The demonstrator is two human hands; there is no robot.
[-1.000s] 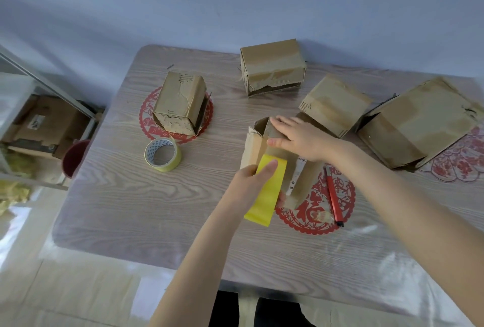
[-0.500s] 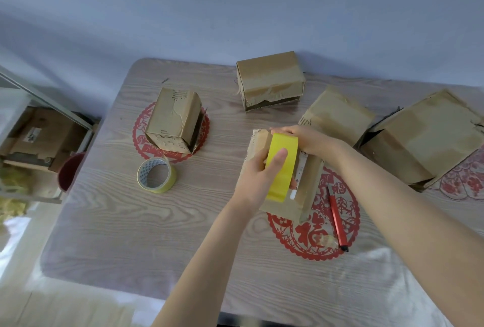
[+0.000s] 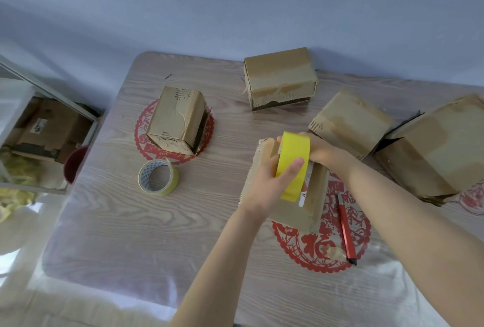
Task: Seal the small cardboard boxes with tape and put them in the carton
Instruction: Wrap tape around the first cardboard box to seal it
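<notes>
**Yellow tape along a small box on a wood-grain desk**

Pale blue wall behind. In front of it, a wood-grain desk (image 3: 125, 235) with rounded corners, set with red paper-cut mats (image 3: 324, 248).

Near the desk's middle, partly over one mat: the small cardboard box (image 3: 290, 212), broad face toward the camera. Runs its long axis away from the person, far end leaning a little to the left. Carries a yellow tape strip (image 3: 294, 153) along that same axis, arching over the far edge and stopping short of the near one, just beside a white label.

Left hand (image 3: 267, 185): reaches in from below, forearm slanting up and to the right. Wraps its fingers round the box's left side and lays the thumb flat on the strip.

Right hand (image 3: 323, 151): comes in from the right, forearm crossing above the mat. Curls its fingers over the box's far end, mostly hidden behind the arch of tape, with one fingertip peeking out at its left.

Elsewhere: a tape roll (image 3: 158, 177) lying flat, left of the held box and apart from it. Three more boxes farther back: one (image 3: 178, 119) on the left mat, one (image 3: 280, 77) near the wall, one (image 3: 351, 122) just beyond the right hand. At the right edge, the large carton (image 3: 434, 148). On the mat right of the held box, a red pen-like tool (image 3: 345, 232).
</notes>
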